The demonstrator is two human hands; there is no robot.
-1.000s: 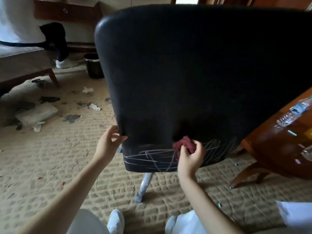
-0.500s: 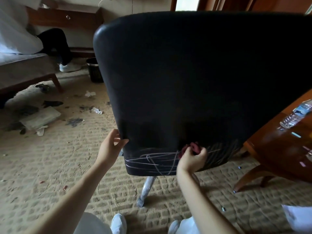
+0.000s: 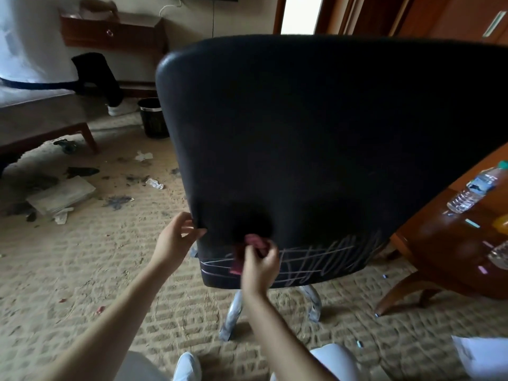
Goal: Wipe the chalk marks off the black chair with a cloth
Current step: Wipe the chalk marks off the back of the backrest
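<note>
The back of a black chair (image 3: 316, 138) fills the middle of the view. White chalk marks (image 3: 330, 259) run in lines and scribbles along its bottom strip. My left hand (image 3: 173, 240) pinches the chair's lower left edge. My right hand (image 3: 259, 266) is shut on a dark red cloth (image 3: 255, 242) and presses it against the chalked strip, left of centre. Part of the cloth hangs down beside my fingers. Short chalk lines (image 3: 217, 266) show left of the cloth.
Chrome chair legs (image 3: 233, 314) stand on a beige carpet littered with scraps. A wooden table (image 3: 450, 243) with plastic bottles (image 3: 472, 192) stands right. A black bin (image 3: 152, 118), a bed frame and another person's leg are at the back left. My white shoes are at the bottom.
My right hand has slid the cloth leftward along the bottom strip; chalk scribbles formerly left of the cloth are partly gone. The left hand still holds the chair's edge.
</note>
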